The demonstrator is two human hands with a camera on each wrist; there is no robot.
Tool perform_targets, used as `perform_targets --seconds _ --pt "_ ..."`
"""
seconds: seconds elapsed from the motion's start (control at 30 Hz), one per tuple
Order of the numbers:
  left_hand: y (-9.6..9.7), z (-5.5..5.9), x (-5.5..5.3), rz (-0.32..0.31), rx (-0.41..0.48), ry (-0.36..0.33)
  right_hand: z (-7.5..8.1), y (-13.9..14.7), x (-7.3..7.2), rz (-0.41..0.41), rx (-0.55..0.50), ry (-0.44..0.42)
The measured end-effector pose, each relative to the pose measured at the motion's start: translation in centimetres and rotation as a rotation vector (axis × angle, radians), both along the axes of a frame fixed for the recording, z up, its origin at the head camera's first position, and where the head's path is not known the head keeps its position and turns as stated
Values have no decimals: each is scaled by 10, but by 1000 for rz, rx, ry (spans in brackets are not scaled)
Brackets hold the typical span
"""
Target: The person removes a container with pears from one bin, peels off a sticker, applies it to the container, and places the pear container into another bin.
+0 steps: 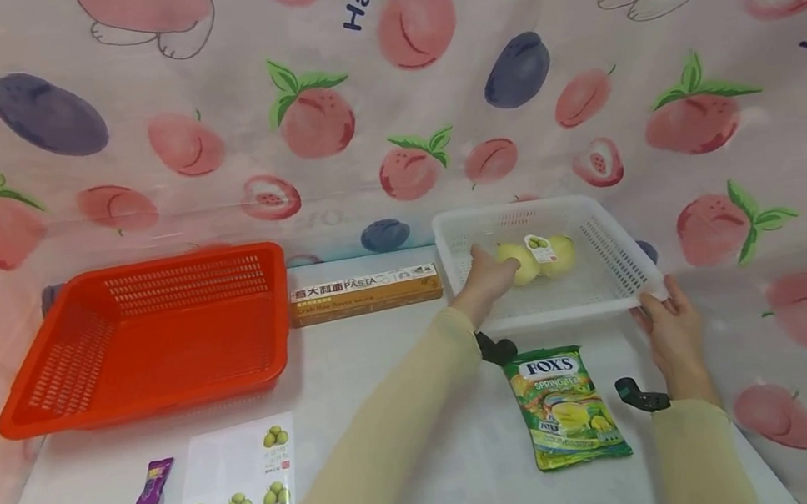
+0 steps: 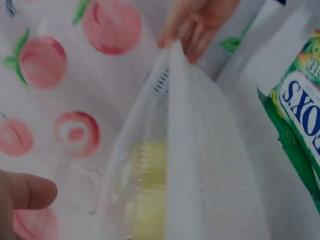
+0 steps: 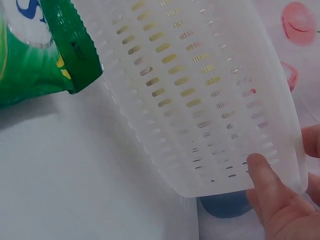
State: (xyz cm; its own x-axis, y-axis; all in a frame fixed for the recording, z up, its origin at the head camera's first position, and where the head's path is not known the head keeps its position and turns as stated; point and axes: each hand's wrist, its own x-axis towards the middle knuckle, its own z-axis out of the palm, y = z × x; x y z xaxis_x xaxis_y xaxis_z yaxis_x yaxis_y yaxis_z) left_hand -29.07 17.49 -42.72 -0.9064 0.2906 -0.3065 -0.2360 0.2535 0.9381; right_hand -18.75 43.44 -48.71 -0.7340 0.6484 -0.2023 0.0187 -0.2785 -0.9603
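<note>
A white perforated plastic basket (image 1: 555, 315) stands at the back right, holding two pale yellow pears (image 1: 558, 254) side by side. A white label (image 1: 540, 248) with a fruit picture lies across them. My left hand (image 1: 486, 280) reaches over the basket's left side, fingers extended beside the left pear; whether they touch it cannot be told. Its thumb (image 2: 32, 191) is straight in the left wrist view. My right hand (image 1: 674, 332) pinches the basket's near right corner, with a finger (image 3: 265, 175) on the outer wall and others at the rim.
A green Fox's candy bag (image 1: 568, 407) lies before the basket. To its left are a pasta box (image 1: 366, 294), a red basket (image 1: 157, 341), a sheet of pear stickers (image 1: 238, 474) and a small purple packet (image 1: 154, 483). A fruit-print curtain (image 1: 357, 123) hangs behind the white table.
</note>
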Motion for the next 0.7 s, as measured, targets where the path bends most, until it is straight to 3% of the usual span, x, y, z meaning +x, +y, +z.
perform_targets --seconds 0.1,0.2,0.33,0.47,0.57,0.63,0.7 --pt "-10 11 12 -60 27 71 -5 7 8 -11 13 6" --pt "-33 17 21 -113 27 142 -12 13 12 -12 0 38" --pt "-85 20 24 -177 11 253 -20 18 7 -9 -7 63" --pt "-139 13 22 -186 -124 480 -21 18 1 -20 77 43" --pt "-175 5 24 -139 -242 604 -16 13 1 -54 223 -40" --pt "-195 -2 28 -109 -291 649 -8 6 5 -121 416 -155" --pt "-213 -9 36 -73 -337 679 -2 -2 10 -207 652 -211"
